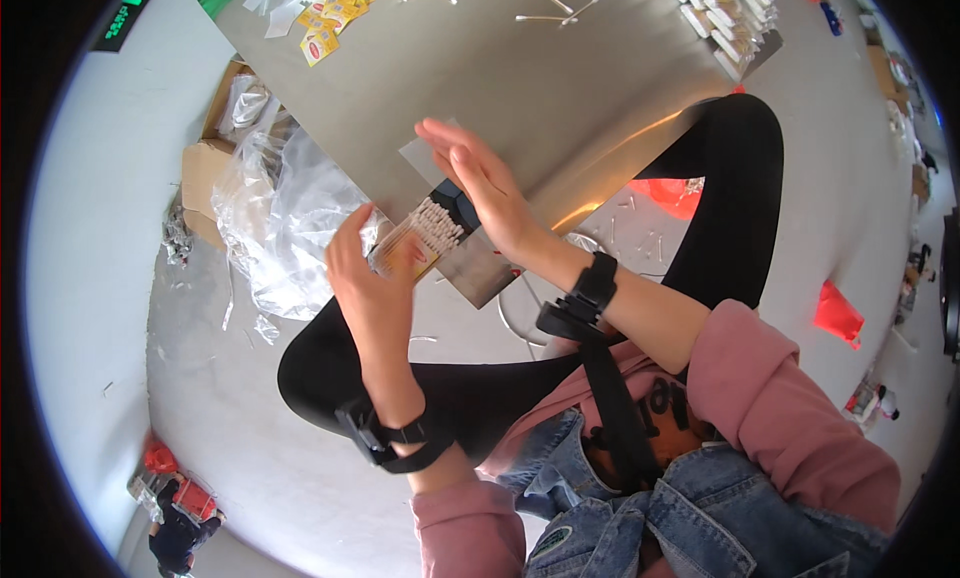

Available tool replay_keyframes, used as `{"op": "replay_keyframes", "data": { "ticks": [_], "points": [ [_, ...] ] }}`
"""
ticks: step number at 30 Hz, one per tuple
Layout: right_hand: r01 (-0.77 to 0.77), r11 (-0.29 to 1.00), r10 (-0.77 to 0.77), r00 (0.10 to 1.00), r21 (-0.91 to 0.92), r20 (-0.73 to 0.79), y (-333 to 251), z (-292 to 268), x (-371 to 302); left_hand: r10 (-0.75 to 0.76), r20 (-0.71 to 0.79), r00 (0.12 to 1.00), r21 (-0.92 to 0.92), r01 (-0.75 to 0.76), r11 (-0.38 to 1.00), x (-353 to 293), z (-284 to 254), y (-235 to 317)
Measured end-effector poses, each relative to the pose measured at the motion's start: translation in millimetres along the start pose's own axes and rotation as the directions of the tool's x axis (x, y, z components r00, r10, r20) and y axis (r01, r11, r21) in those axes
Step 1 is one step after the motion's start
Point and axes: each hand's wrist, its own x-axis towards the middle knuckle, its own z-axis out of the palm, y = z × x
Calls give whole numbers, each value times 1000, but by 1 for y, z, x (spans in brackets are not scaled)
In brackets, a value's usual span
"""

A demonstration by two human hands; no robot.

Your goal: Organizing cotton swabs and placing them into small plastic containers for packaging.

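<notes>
A bundle of white cotton swabs [432, 226] lies at the near corner of the shiny metal tabletop [480, 98], its tips pointing toward my right hand. A yellow label card [405, 255] sits at the bundle's left end. My left hand [368, 273] grips that end, thumb over the card and the fingers along the far-left side. My right hand [490, 193] is beyond the swabs with its fingers stretched out and close together. Beside its fingertips is a small piece of clear film [420, 160]; whether they touch it I cannot tell.
Several yellow cards [330, 23] and loose swabs [560, 13] lie on the tabletop's far part. Stacked swab packs [725, 18] stand at the far right. Left of the table are clear plastic bags [290, 198] and a cardboard box [205, 178]. Another person [180, 528] is at the lower left.
</notes>
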Motion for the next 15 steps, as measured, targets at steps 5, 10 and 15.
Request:
{"op": "replay_keyframes", "data": {
  "ticks": [5, 10, 15],
  "points": [
    [-98, 995, 94, 990, 35, 102, -2, 9, -15, 78, 210, 975, 186, -118, 975, -12, 0, 6],
    [-81, 995, 74, 991, 57, 111, 3, 13, -15, 50, 179, 983, 98, -69, 993, -9, 7, 3],
    [-110, 990, 99, 987, 84, 124, 1, 15, -16, 23, 167, 986, -23, -20, 1000, -11, 9, 1]
  ]
}}
